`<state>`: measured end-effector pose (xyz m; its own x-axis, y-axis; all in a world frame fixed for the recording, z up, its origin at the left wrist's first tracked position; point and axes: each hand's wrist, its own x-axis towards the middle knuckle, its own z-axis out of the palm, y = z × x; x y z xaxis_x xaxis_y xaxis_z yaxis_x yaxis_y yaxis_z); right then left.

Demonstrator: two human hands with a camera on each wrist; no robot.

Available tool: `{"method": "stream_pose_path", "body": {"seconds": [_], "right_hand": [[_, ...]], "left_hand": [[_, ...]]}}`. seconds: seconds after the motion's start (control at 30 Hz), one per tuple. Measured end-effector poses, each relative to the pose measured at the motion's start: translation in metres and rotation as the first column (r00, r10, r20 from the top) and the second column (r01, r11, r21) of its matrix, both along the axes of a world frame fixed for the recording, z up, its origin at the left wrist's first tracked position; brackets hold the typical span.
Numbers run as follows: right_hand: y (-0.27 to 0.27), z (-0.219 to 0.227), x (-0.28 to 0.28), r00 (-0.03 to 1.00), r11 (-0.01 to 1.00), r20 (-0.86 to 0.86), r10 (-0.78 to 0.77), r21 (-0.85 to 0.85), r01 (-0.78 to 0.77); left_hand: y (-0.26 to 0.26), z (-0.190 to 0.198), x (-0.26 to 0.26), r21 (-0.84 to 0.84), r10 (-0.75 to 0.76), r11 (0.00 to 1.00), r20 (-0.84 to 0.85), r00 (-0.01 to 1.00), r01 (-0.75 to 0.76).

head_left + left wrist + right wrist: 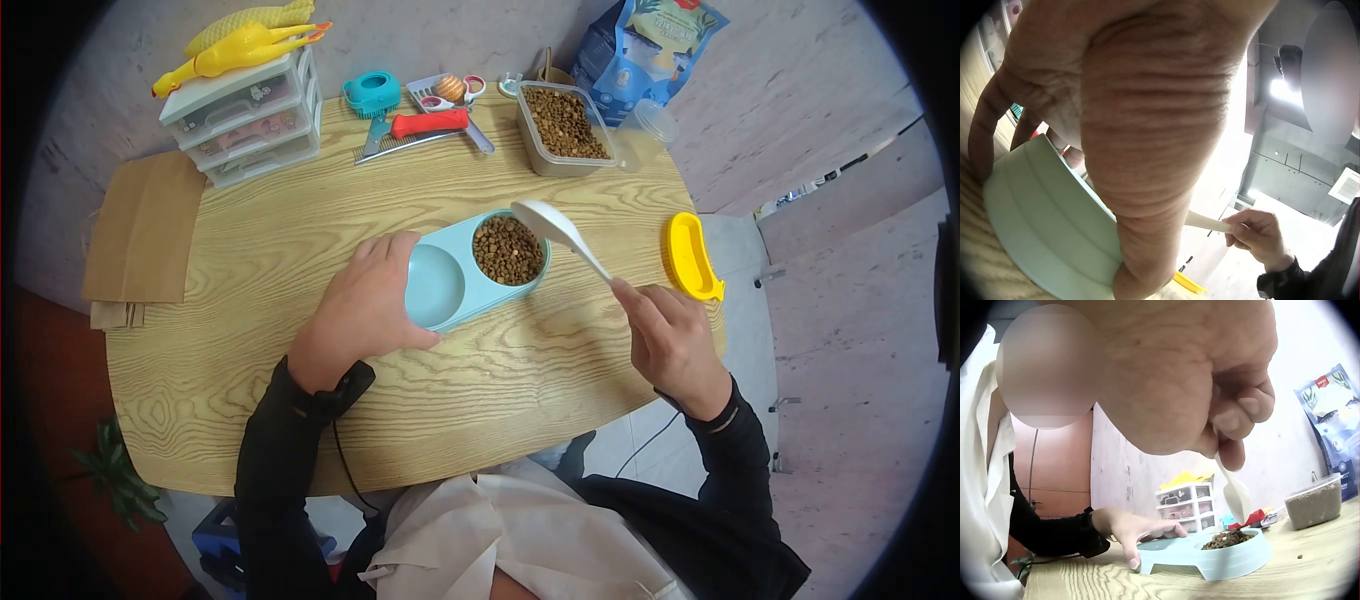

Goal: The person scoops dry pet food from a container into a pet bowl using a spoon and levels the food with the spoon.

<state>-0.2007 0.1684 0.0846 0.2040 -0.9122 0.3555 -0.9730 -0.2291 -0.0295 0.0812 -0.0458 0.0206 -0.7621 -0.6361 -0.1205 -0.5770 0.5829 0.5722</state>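
A pale blue double pet bowl (462, 243) stands on the table. Its right-hand dish is filled with brown kibble (508, 252), while the left-hand dish shows a bare bottom. My left hand (355, 300) grips the bowl's left end, thumb at the near side and fingers at the far side. In my right hand (678, 340) I hold a white spoon (552, 226) by the end of its handle. The spoon's head hangs over the far rim of the filled dish, tilted down in the right wrist view.
Behind the bowl are a clear tub (560, 167) of kibble, a blue food bag (640, 60) and grooming tools with a red-handled one (428, 123). A drawer unit (250, 120) with rubber chickens (235, 50), a paper bag (145, 230) and a yellow dish (690, 258) stand near the edges.
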Motion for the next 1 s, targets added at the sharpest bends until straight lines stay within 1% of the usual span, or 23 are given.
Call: {"method": "stream_pose_path", "body": {"seconds": [0.07,0.1,0.17,0.2,0.27,0.3,0.37,0.4,0.43,0.47,0.5,0.53,0.57,0.63,0.67,0.7,0.77,0.8,0.87,1.0], "right_hand": [[-0.001,-0.007,-0.004,1.0,0.998,-0.006,-0.007,-0.07,0.007],[0.0,-0.006,-0.005,1.0,0.997,-0.007,-0.006,-0.073,0.005],[0.003,-0.006,-0.004,0.996,1.0,0.089,-0.005,0.016,0.003],[0.002,-0.006,-0.005,0.996,1.0,0.089,-0.005,0.014,0.004],[-0.002,-0.005,-0.01,0.93,0.996,0.361,-0.067,-0.031,0.083],[-0.005,-0.002,-0.015,0.932,0.995,0.357,-0.066,-0.041,0.086],[-0.014,0.006,-0.028,0.822,0.973,0.533,-0.201,0.01,0.232],[-0.02,0.001,-0.037,0.734,0.97,0.654,-0.184,0.001,0.242],[-0.022,0.006,-0.039,0.735,0.97,0.654,-0.179,-0.009,0.243],[-0.024,0.011,-0.041,0.509,0.959,0.818,-0.268,0.178,0.219],[-0.026,0.014,-0.041,0.248,0.928,0.895,-0.372,0.347,0.139],[-0.028,0.012,-0.04,0.171,0.922,0.906,-0.387,0.378,0.079],[-0.03,0.005,-0.04,0.175,0.923,0.907,-0.384,0.376,0.079],[-0.033,-0.015,-0.043,0.039,0.885,0.885,-0.465,0.464,0.021],[-0.033,-0.024,-0.044,0.016,0.88,0.879,-0.476,0.476,0.016],[-0.033,-0.03,-0.046,0.017,0.878,0.878,-0.478,0.478,0.012],[-0.031,-0.037,-0.049,0.062,0.866,0.864,-0.5,0.499,0.032],[-0.03,-0.039,-0.049,0.061,0.865,0.862,-0.502,0.501,0.033],[-0.028,-0.039,-0.05,0.114,0.863,0.855,-0.505,0.5,0.073],[-0.024,-0.034,-0.048,0.149,0.852,0.839,-0.524,0.517,0.08]], "left_hand": [[0.0,-0.001,0.0,-0.001,0.001,1.0,0.003,1.0,-0.001],[0.0,-0.003,0.001,-0.02,-0.008,1.0,-0.027,1.0,0.007],[0.0,-0.004,0.002,-0.042,-0.014,0.999,-0.056,0.998,0.012],[0.0,-0.004,0.002,-0.046,-0.015,0.999,-0.058,0.998,0.012],[0.001,-0.003,0.001,-0.056,-0.02,0.998,-0.066,0.998,0.016],[0.001,-0.001,0.0,-0.04,-0.016,0.999,-0.053,0.998,0.014],[0.002,0.003,0.001,-0.037,-0.012,0.999,-0.044,0.999,0.011],[0.003,0.003,0.001,-0.033,-0.011,0.999,-0.042,0.999,0.01],[0.003,0.003,0.001,-0.028,-0.01,1.0,-0.039,0.999,0.009],[0.003,0.002,0.001,-0.034,-0.01,0.999,-0.04,0.999,0.009],[0.003,0.001,0.002,-0.036,-0.015,0.999,-0.047,0.999,0.013],[0.003,0.001,0.002,-0.038,-0.019,0.999,-0.055,0.998,0.017],[0.002,0.001,0.002,-0.04,-0.017,0.999,-0.058,0.998,0.015],[0.002,0.001,0.002,-0.038,-0.022,0.999,-0.047,0.999,0.02],[0.002,0.002,0.002,-0.037,-0.016,0.999,-0.047,0.999,0.015],[0.002,0.003,0.001,-0.031,-0.016,0.999,-0.033,0.999,0.015],[0.002,0.002,0.002,-0.022,-0.018,1.0,-0.018,1.0,0.017],[0.002,0.001,0.002,-0.031,-0.02,0.999,-0.022,1.0,0.019],[0.002,0.0,0.001,-0.04,-0.027,0.999,-0.027,0.999,0.025],[0.002,0.001,0.001,-0.035,-0.016,0.999,-0.029,0.999,0.015]]}}
